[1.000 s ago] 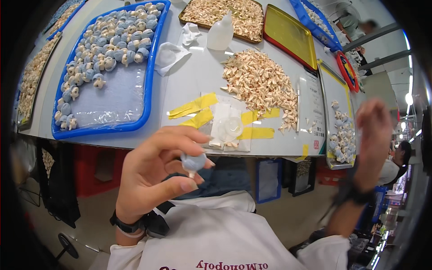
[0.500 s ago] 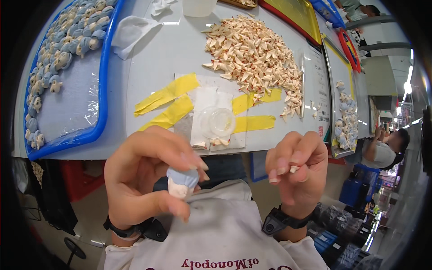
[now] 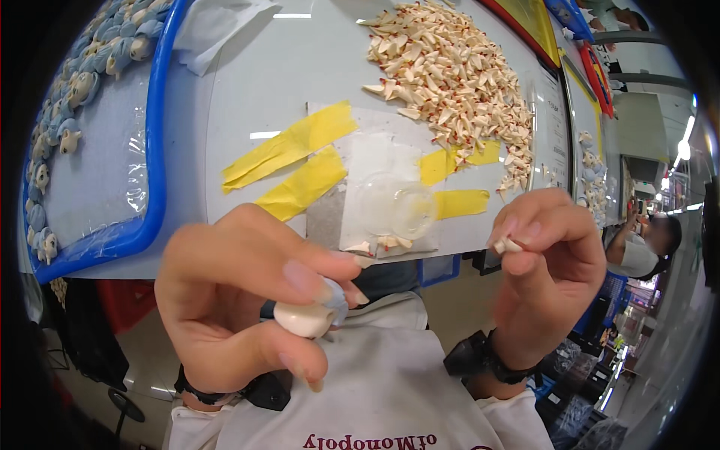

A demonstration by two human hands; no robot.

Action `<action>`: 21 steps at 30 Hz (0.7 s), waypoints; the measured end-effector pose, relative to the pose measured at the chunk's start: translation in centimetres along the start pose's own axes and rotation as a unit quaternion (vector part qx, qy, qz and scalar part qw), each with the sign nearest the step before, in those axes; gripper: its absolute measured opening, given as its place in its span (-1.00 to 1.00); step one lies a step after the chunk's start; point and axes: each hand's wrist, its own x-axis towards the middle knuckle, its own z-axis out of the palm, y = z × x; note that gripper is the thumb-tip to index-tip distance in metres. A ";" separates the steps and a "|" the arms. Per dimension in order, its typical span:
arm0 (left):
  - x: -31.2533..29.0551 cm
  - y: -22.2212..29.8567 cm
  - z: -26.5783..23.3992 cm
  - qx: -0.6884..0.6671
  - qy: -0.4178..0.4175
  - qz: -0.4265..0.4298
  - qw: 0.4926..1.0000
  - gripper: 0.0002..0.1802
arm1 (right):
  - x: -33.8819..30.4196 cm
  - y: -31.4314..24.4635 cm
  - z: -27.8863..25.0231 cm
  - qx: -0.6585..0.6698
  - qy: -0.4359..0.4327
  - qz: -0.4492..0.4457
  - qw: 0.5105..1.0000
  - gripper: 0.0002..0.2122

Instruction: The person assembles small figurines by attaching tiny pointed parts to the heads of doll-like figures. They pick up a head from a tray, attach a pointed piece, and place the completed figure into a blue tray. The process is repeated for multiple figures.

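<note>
Between the thumb and fingers of my left hand (image 3: 232,300) is a small doll head (image 3: 306,319), cream below with a pale blue cap, tilted on its side. My right hand (image 3: 551,266), held apart to the right, pinches a tiny cream piece (image 3: 508,245) between thumb and fingertips. Beyond my hands a round clear plastic dish (image 3: 409,210) rests on a white paper pad at the table's near edge. A few cream pieces (image 3: 394,241) lie just in front of the dish. Farther back is a large pile of small cream pointed pieces (image 3: 454,75) with red tips.
A blue-rimmed tray (image 3: 156,150) at the left holds many blue and cream doll heads (image 3: 82,86). Yellow tape strips (image 3: 292,146) hold the pad down. Crumpled white film (image 3: 217,30) lies at the back. More heads (image 3: 592,176) sit at the right; another person (image 3: 649,247) is beyond.
The doll head has turned in my left fingers, so more of its cream side shows. My right hand has moved right and up with the tiny piece. The whole view has shifted somewhat.
</note>
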 end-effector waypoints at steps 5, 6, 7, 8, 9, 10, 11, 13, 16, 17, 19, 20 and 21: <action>-0.4 0.7 0.2 0.006 0.042 -0.049 0.998 -0.57 | 0.9 0.0 1.2 -0.219 -0.050 -0.161 0.961 -0.80; -0.4 0.9 0.2 0.009 0.046 -0.054 0.997 -0.58 | 1.0 0.1 1.4 -0.249 -0.052 -0.175 0.951 -0.81; -0.5 1.0 0.0 0.012 0.050 -0.057 0.997 -0.59 | 1.1 0.2 1.5 -0.282 -0.060 -0.189 0.939 -0.81; -0.5 0.9 0.0 0.013 0.051 -0.059 0.997 -0.60 | 1.1 0.2 1.5 -0.314 -0.068 -0.203 0.925 -0.81; -0.6 0.9 -0.1 0.014 0.053 -0.060 0.997 -0.61 | 1.2 0.0 1.4 -0.349 -0.084 -0.215 0.908 -0.81; -0.6 1.0 -0.1 0.014 0.055 -0.061 0.997 -0.61 | 1.3 -0.2 1.5 -0.369 -0.090 -0.226 0.897 -0.81; -0.5 1.1 -0.1 0.016 0.056 -0.062 0.996 -0.62 | 1.5 -0.4 1.6 -0.389 -0.095 -0.237 0.885 -0.82; -0.3 1.2 0.4 0.010 0.056 -0.062 0.996 -0.62 | 1.6 -0.6 1.8 -0.397 -0.088 -0.249 0.879 -0.82; 0.1 1.3 1.0 -0.001 0.051 -0.060 0.997 -0.57 | 1.7 -0.7 1.9 -0.395 -0.081 -0.246 0.881 -0.82; 0.1 1.3 1.1 -0.006 0.047 -0.056 0.997 -0.56 | 1.7 -0.8 1.9 -0.392 -0.081 -0.243 0.884 -0.82; 0.0 1.1 1.2 -0.021 0.030 -0.040 0.999 -0.56 | 1.8 -0.9 2.0 -0.383 -0.083 -0.235 0.890 -0.83; -0.1 1.0 1.3 -0.029 0.021 -0.032 0.999 -0.57 | 1.8 -0.9 2.0 -0.375 -0.084 -0.233 0.893 -0.83; -0.2 0.9 1.3 -0.037 0.013 -0.024 0.999 -0.57 | 1.8 -0.8 2.0 -0.363 -0.083 -0.232 0.899 -0.82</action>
